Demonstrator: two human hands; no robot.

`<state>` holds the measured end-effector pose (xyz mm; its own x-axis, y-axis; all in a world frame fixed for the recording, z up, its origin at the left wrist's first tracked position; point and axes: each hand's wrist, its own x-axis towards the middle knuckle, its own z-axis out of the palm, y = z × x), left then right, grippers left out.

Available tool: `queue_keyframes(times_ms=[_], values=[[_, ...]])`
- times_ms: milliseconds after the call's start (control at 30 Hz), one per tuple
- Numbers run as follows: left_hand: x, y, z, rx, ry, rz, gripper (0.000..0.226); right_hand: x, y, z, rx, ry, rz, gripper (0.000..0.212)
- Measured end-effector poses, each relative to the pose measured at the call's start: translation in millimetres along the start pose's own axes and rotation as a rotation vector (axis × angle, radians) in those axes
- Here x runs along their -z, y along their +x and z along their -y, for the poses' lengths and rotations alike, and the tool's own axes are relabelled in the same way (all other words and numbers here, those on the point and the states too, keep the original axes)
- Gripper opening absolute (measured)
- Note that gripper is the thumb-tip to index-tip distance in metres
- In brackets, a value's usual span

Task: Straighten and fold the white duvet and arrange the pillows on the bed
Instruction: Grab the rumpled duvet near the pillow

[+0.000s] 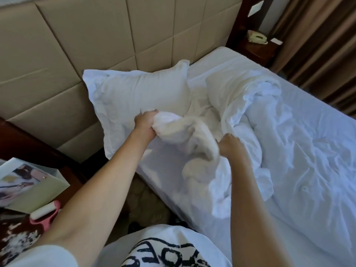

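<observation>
Lying bunched and creased, white duvet [260, 120]

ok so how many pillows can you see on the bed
1: a plump white pillow leaning on the padded beige headboard, beside the left hand. The bunched white duvet may be hiding another.

duvet [250, 116]: white cloth, showing as matt and heavily creased
pillow [134, 93]: white cloth, lying matt, lightly wrinkled
headboard [77, 45]: beige padded panels, looking smooth, faintly sheened
curtain [317, 45]: brown cloth, hanging in matt pleats
</observation>
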<state>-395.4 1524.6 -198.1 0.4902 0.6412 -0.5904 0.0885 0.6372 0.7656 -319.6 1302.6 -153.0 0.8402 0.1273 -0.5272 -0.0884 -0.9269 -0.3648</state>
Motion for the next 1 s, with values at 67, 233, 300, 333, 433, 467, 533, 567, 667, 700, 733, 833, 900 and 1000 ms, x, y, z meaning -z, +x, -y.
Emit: queue_keyframes(times_ms=[67, 233, 300, 333, 433, 467, 533, 567, 667, 700, 733, 833, 900, 1000], values=[[1.1, -21.3, -13.2, -0.213, 0.232, 0.075, 0.028, 2.7, 2.8, 2.5, 0.082, 0.258, 0.04, 0.071], [10.1, -87.0, -9.2, -0.499, 0.863, 0.721, 0.011, -36.5, 14.0, 51.1, -0.021, 0.991, 0.645, 0.096], [22.0, -89.4, -2.1, -0.479, 1.041, 0.788, 0.02, -58.7, 23.8, 51.1, 0.026, 1.081, 0.625, 0.071], [27.9, -90.5, 0.7, -0.461, 1.097, 0.796, 0.016, -70.3, 25.2, 53.2, 0.035, 1.1, 0.557, 0.052], [43.0, -92.4, -1.8, -0.354, 1.207, 0.795, 0.023, -90.3, 27.7, 58.9, 0.045, 1.046, 0.302, 0.024], [46.1, -93.2, -6.9, -0.294, 1.238, 0.757, 0.033, -93.4, 26.1, 62.0, 0.106, 1.071, 0.264, 0.019], [45.4, -100.3, -21.5, -0.311, 1.225, 0.599, 0.047, -93.5, 15.7, 68.5, 0.247, 1.066, 0.196, 0.021], [41.7, -101.9, -29.6, -0.368, 1.169, 0.477, 0.056, -94.1, 10.2, 69.9, 0.274, 1.037, 0.165, 0.027], [17.2, -93.7, -51.5, -0.458, 1.077, 0.223, 0.099, -104.4, 4.4, 62.4, 0.419, 0.793, 0.087, 0.035], [6.6, -81.1, -53.2, -0.405, 1.156, 0.198, 0.114, -106.3, 3.1, 59.2, 0.487, 0.729, 0.08, 0.029], [-5.9, -70.5, -52.3, -0.304, 1.279, 0.192, 0.125, -108.1, 3.0, 55.7, 0.537, 0.708, 0.088, 0.02], [-36.0, -38.0, -28.9, 0.08, 1.338, 0.081, 0.134, -98.5, 2.0, 47.9, 0.572, 0.688, 0.149, 0.021], [-43.6, -21.6, -6.5, 0.228, 1.022, 0.085, 0.079, -90.9, 5.7, 39.7, 0.554, 0.597, 0.162, 0.017], [-42.3, -12.5, 12.7, 0.257, 0.804, 0.059, 0.008, -79.1, 14.2, 22.4, 0.562, 0.437, 0.181, 0.017]])
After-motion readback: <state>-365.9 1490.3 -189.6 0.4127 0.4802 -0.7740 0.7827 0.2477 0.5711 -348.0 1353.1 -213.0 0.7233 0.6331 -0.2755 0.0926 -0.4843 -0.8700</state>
